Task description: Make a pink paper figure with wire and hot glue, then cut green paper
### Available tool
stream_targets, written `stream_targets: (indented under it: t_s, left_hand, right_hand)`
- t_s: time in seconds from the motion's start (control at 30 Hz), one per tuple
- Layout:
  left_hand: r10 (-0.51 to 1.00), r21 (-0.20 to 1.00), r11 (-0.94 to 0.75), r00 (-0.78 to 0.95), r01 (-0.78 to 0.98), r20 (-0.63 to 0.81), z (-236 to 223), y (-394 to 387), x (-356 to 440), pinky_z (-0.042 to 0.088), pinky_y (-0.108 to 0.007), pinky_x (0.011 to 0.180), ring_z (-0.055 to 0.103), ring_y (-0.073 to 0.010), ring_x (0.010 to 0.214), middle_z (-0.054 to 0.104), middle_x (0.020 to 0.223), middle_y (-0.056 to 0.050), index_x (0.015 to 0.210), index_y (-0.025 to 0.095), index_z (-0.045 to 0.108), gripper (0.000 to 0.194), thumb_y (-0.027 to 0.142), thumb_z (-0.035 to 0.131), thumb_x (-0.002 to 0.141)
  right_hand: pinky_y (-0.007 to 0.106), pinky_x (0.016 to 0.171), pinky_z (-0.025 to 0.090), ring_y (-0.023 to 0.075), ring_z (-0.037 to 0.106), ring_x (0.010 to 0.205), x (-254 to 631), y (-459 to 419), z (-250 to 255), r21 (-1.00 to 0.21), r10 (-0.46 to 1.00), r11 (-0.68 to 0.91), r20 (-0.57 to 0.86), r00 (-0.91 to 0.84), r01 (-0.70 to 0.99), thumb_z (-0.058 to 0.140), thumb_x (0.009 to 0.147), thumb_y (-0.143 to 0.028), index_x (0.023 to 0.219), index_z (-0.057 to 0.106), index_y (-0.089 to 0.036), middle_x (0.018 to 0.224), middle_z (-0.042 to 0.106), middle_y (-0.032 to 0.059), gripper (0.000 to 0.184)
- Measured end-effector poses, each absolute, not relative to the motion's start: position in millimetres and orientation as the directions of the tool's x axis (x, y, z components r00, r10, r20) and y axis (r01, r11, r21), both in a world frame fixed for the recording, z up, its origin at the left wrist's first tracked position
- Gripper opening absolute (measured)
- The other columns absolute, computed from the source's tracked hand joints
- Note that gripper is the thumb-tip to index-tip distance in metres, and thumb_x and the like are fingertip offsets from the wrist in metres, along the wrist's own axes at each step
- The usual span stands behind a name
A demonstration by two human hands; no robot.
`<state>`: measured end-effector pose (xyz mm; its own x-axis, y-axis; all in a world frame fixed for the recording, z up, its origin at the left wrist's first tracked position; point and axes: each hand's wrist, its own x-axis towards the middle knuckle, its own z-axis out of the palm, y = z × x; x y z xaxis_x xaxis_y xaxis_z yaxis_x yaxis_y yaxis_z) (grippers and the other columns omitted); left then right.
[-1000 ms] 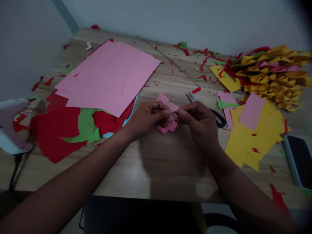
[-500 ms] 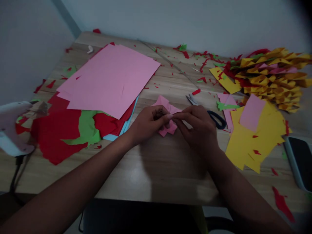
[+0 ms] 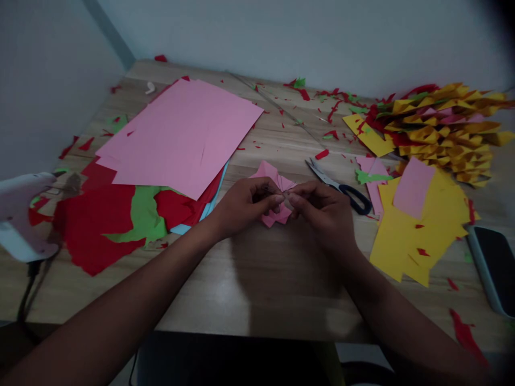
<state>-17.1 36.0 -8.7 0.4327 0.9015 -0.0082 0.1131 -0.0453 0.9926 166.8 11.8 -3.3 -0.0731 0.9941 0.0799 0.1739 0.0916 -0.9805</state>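
Observation:
Between my hands is a folded pink paper piece with several pointed flaps, partly hidden by my fingers. My left hand is closed, thumb and fingers pinching the paper near its middle. From the other side my right hand also pinches at the centre, its thumb almost meeting the left thumb. The exact fold under the fingertips is too dark to make out. Just beyond my right hand lie scissors with dark handles, blades parted and pointing to the far left.
Pink sheets cover red paper and green paper on the left. A corded glue gun stands at the left edge. Yellow sheets, a phone and a yellow folded-paper bundle are right. Scraps litter the table.
My right hand has turned, its thumb now in front against the pink paper, and more of the scissors shows. My left hand keeps its pinch. The view has shifted slightly.

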Motion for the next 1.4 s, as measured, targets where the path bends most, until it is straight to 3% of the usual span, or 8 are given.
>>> stream_targets:
  t_s: [0.3,0.47,0.63,0.9,1.13,1.27,1.4]
  left_hand:
    - [0.887,0.967,-0.098,0.462,0.236,-0.023,-5.8,32.2,-17.1,0.042,-0.021,0.058,0.058,-0.0110,0.063,0.065,0.067,0.000,0.075,0.016,0.066,0.022,0.036,0.068,0.085]
    - [0.905,0.996,-0.018,0.424,0.084,-0.020,-4.3,30.1,-16.3,0.047,-0.021,0.058,0.061,-0.0104,0.060,0.066,0.067,0.000,0.078,0.016,0.063,0.025,0.039,0.067,0.088]
    - [0.898,0.997,0.063,0.437,-0.034,-0.042,-3.8,31.3,-15.1,0.050,-0.021,0.055,0.063,-0.0104,0.055,0.069,0.066,-0.001,0.076,0.016,0.061,0.024,0.036,0.069,0.087]
    - [0.943,0.995,0.084,0.327,-0.059,-0.060,-5.2,28.7,-9.2,0.050,-0.020,0.051,0.061,-0.0094,0.050,0.070,0.067,0.000,0.077,0.016,0.062,0.021,0.034,0.067,0.087]
    - [0.974,0.997,0.068,0.218,-0.034,-0.059,-4.9,29.0,-9.9,0.052,-0.021,0.053,0.062,-0.0092,0.053,0.066,0.069,0.001,0.075,0.015,0.063,0.024,0.036,0.071,0.083]
    - [0.947,0.989,0.137,0.302,-0.064,-0.112,-6.6,28.8,-10.2,0.053,-0.022,0.052,0.063,-0.0105,0.054,0.067,0.070,0.001,0.083,0.015,0.065,0.024,0.038,0.073,0.081]
    - [0.921,0.990,0.140,0.370,-0.016,-0.124,-12.3,30.6,-10.8,0.053,-0.021,0.061,0.068,-0.0130,0.069,0.074,0.080,-0.003,0.090,0.015,0.072,0.026,0.031,0.083,0.072]
  right_hand:
    - [0.027,0.064,0.047,0.0126,0.061,0.063,171.8,18.7,-7.8,-0.976,0.995,0.053,0.034,-0.096,0.210,0.073,0.080,-0.031,0.072,0.070,-0.019,0.068,0.069,-0.0008,0.015]
    - [0.026,0.062,0.047,0.0123,0.059,0.061,168.9,19.8,-4.2,-0.989,0.987,0.009,-0.015,-0.161,0.149,0.075,0.077,-0.031,0.067,0.065,-0.019,0.066,0.067,-0.0012,0.018]
    - [0.026,0.059,0.044,0.0115,0.055,0.060,165.9,19.0,-2.9,-0.992,0.989,0.053,0.036,-0.142,0.113,0.073,0.077,-0.029,0.066,0.061,-0.020,0.063,0.061,-0.0031,0.019]
    - [0.025,0.060,0.042,0.0100,0.052,0.059,167.1,18.6,-4.3,-0.995,0.992,0.071,0.062,-0.108,0.075,0.072,0.077,-0.025,0.066,0.060,-0.020,0.063,0.059,-0.0046,0.017]
    - [0.026,0.059,0.045,0.0129,0.059,0.060,168.3,16.1,-3.3,-0.977,0.981,0.086,0.050,-0.186,0.195,0.069,0.084,-0.034,0.075,0.072,-0.020,0.067,0.069,-0.0004,0.017]
    - [0.026,0.060,0.043,0.0123,0.058,0.061,169.1,13.4,-4.7,-0.927,0.985,0.156,0.120,-0.126,0.340,0.069,0.086,-0.031,0.076,0.071,-0.019,0.066,0.067,-0.0010,0.016]
    - [0.026,0.058,0.043,0.0114,0.056,0.058,170.1,13.3,-4.7,-0.907,0.982,0.189,0.170,-0.084,0.376,0.068,0.086,-0.029,0.073,0.069,-0.019,0.063,0.065,-0.0022,0.017]
